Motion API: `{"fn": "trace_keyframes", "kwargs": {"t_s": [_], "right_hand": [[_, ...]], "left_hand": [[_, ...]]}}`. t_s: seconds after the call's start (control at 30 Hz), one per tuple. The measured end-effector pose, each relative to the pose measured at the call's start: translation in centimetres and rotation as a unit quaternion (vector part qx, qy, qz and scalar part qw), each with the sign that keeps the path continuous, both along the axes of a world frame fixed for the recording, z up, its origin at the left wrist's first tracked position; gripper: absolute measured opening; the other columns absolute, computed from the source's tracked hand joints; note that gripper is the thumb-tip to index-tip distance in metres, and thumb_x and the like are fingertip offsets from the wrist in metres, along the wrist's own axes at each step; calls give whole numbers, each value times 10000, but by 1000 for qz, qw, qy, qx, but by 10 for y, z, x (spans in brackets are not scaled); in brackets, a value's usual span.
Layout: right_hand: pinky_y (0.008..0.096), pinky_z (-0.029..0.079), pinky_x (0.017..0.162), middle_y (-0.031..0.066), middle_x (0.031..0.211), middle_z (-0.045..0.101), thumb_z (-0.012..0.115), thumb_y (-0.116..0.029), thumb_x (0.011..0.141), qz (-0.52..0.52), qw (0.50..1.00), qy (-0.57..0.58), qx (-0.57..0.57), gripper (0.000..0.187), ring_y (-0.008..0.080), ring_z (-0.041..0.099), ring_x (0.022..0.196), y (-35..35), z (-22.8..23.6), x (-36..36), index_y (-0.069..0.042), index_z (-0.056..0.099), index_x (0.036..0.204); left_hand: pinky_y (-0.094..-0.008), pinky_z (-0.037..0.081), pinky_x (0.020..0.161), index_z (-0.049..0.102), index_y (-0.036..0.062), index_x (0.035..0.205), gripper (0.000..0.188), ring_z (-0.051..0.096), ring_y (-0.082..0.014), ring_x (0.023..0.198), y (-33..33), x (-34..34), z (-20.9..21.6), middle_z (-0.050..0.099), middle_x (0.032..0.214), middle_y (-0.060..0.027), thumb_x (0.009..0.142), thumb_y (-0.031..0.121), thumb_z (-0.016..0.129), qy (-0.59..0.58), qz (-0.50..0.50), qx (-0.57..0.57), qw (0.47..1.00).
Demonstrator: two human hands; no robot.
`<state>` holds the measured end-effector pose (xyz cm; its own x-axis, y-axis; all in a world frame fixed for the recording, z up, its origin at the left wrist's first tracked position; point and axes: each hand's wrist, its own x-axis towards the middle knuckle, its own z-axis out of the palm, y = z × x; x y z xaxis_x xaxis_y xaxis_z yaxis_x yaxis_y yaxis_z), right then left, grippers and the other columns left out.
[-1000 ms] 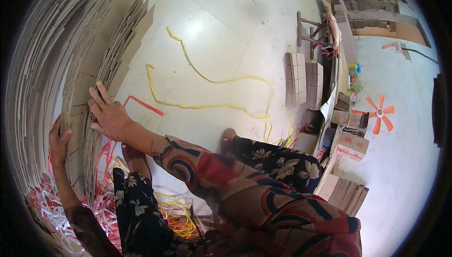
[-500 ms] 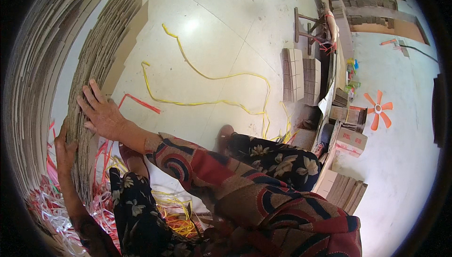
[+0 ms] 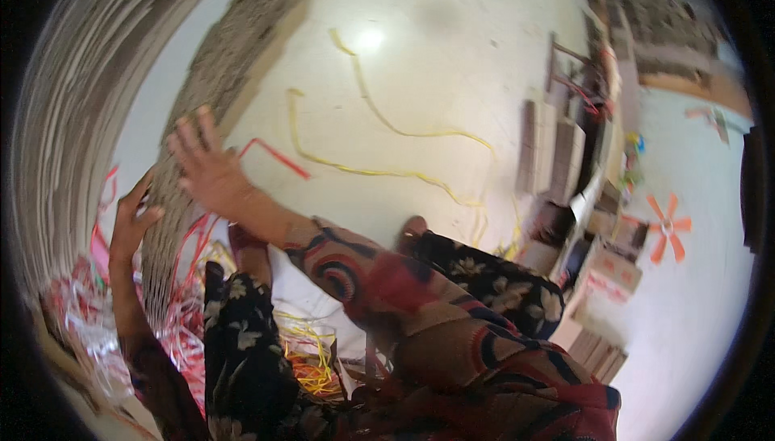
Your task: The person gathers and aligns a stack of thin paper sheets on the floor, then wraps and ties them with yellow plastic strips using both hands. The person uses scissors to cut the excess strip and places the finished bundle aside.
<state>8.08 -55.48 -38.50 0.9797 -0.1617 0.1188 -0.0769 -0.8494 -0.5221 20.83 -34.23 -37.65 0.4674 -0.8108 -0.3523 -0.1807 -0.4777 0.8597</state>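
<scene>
A long row of flat cardboard sheets (image 3: 234,53) runs from beside my feet to the far left, blurred by motion. My right hand (image 3: 211,168) lies over its right edge with the fingers stretched out and spread. On the row's left side is my left hand (image 3: 133,224), its thumb and fingers apart around the edge of the sheets. Whether it presses on them I cannot tell. Neither hand grips a sheet that I can see.
A taller bank of stacked cardboard (image 3: 89,94) stands at the left. Yellow straps (image 3: 404,171) and a red strap (image 3: 278,158) lie on the floor. Tangled strapping (image 3: 89,312) is heaped by my feet. Cardboard bundles (image 3: 557,150), a carton (image 3: 609,271) and an orange fan (image 3: 668,228) are at the right.
The whole view has shifted, so the scene sits further right. My left hand's fingers have opened away from the row's edge; my right hand stays over the sheets, fingers still spread.
</scene>
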Motion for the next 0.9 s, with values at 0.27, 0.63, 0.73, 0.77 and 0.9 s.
{"fn": "trace_keyframes", "kwargs": {"t_s": [0.27,0.63,0.73,0.77,0.9], "right_hand": [[493,560,668,159,1488,214,645,-349,806,13,1000,3,-23,692,443,103,1383,-6,12,-3,-60,370,1371],[499,562,664,184,1467,233,678,-325,787,22,1000,-20,3,736,452,116,1376,-7,12,-3,-30,343,1372],[466,557,722,178,1472,234,677,-321,786,18,1000,10,-6,743,457,118,1377,-10,14,-5,-51,331,1385],[453,554,754,174,1475,234,675,-322,787,15,1000,26,-8,745,459,119,1378,-12,14,-6,-63,325,1391],[465,548,728,174,1477,229,674,-333,785,22,1000,9,-11,742,454,121,1378,-4,14,0,-56,336,1384]], "left_hand": [[-316,398,971,455,-53,1316,679,543,-194,1099,1,1,4,576,1218,-171,780,288,696,94,99,9,991],[-358,469,864,490,-58,1257,435,606,-338,1017,-20,0,23,592,1137,-254,846,69,547,-178,74,74,978],[-349,465,884,476,-74,1254,411,610,-349,1031,-35,4,38,589,1123,-281,864,53,501,-221,49,97,969],[-340,458,904,468,-81,1256,403,608,-341,1050,-44,4,43,587,1130,-285,876,53,483,-224,43,102,968],[-388,472,819,494,-74,1224,418,595,-421,958,-52,-2,30,575,1049,-315,811,-14,488,-244,20,9,969]]}}
